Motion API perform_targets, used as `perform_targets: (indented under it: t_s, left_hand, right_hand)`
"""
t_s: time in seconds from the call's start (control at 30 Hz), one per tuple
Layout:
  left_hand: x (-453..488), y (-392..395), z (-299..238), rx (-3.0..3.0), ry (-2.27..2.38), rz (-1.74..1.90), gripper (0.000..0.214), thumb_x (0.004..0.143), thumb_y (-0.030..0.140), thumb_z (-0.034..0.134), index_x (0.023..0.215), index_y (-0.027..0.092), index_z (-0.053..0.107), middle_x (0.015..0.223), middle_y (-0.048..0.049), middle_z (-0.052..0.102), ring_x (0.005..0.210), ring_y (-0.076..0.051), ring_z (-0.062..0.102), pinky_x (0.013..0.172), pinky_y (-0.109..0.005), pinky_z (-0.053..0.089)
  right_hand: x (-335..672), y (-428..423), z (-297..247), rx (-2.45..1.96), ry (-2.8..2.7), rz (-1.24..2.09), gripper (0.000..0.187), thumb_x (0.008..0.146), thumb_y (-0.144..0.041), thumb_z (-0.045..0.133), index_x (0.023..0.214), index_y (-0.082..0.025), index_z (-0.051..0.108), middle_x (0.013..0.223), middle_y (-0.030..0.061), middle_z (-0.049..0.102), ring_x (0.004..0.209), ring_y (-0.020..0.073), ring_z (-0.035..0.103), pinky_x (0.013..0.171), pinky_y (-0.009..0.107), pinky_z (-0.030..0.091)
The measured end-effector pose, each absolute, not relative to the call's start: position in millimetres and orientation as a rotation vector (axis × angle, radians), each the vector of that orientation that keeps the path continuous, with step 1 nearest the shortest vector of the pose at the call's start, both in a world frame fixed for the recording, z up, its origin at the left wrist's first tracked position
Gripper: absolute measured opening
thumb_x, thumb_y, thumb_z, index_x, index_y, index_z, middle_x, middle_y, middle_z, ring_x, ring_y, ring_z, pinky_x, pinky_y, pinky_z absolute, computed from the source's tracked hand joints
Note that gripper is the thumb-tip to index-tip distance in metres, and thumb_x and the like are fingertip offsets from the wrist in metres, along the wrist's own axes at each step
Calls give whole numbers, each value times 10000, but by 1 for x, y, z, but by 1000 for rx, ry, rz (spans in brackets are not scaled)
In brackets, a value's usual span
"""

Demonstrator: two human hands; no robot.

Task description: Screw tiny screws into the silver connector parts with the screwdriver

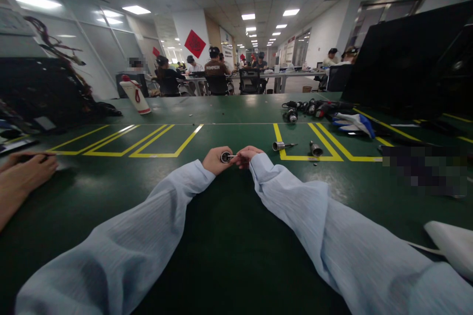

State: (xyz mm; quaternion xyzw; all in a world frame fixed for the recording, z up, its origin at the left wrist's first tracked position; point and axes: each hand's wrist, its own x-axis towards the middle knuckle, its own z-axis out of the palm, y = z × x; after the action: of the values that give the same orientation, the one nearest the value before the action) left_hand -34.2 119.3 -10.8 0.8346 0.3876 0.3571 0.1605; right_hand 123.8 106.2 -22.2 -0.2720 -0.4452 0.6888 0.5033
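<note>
My left hand [216, 160] is closed around a round metal part [225, 157] that looks like a cylindrical connector, its dark open end turned toward me. A thin, pale metal shaft [232, 156] reaches into or across that opening. My right hand [248, 156] pinches the shaft's other end; fingers hide most of it, so its exact kind cannot be told. To the right lie a metal cylinder with a thin dark rod [283, 145], a second metal cylinder [316, 148] and a tiny piece [315, 164] on the green table [236, 113].
Dark cylindrical connectors with cables [303, 108] and a blue-white glove [354, 124] lie back right, near a large black screen [406, 54]. A white bottle [135, 94] leans at back left. Another person's hand [31, 170] rests at far left. Yellow tape [155, 156] marks the table.
</note>
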Motion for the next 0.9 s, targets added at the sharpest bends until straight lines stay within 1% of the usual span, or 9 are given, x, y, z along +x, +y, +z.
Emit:
perform_targets:
  t_s: [0.2,0.4,0.53,0.67,0.8,0.9]
  left_hand:
    - [-36,121,-11,2429,1111,1020,189,611,298,586,608,131,498,532,29,481,496,-76,420,454,-180,343]
    - [-37,122,-12,2496,1272,1045,154,614,273,571,613,132,508,538,22,496,501,-85,437,468,-192,341]
    - [-37,123,-12,2498,1335,1033,146,606,269,569,609,135,513,536,18,500,514,-98,455,484,-205,343]
    - [-36,123,-9,2409,1324,1108,140,590,260,567,591,137,500,522,24,482,505,-96,441,483,-207,337]
    - [-37,123,-6,2293,1253,1190,153,576,264,576,591,137,493,526,27,476,507,-92,433,484,-203,347]
    - [-38,122,-4,2249,1204,1229,158,559,259,586,590,136,493,528,29,476,509,-90,434,489,-201,354]
  right_hand:
    - [125,101,-19,-635,-1113,1611,24,610,-157,541,590,-152,553,497,17,650,493,113,577,472,210,459]
    - [123,98,-19,-703,-1126,1447,36,588,-197,551,585,-161,555,493,-15,640,457,94,549,439,197,443]
    - [117,94,-21,-735,-1203,1282,53,615,-211,535,589,-169,554,534,-13,647,477,85,527,419,180,425]
    - [113,92,-22,-707,-1318,1164,80,661,-233,525,641,-168,568,611,11,652,555,103,534,426,184,433]
    - [112,92,-22,-672,-1373,1145,101,680,-250,526,668,-164,578,681,30,654,593,110,533,432,192,445]
    - [112,92,-21,-645,-1337,1221,95,674,-259,542,677,-167,569,693,25,655,595,111,539,435,199,452]
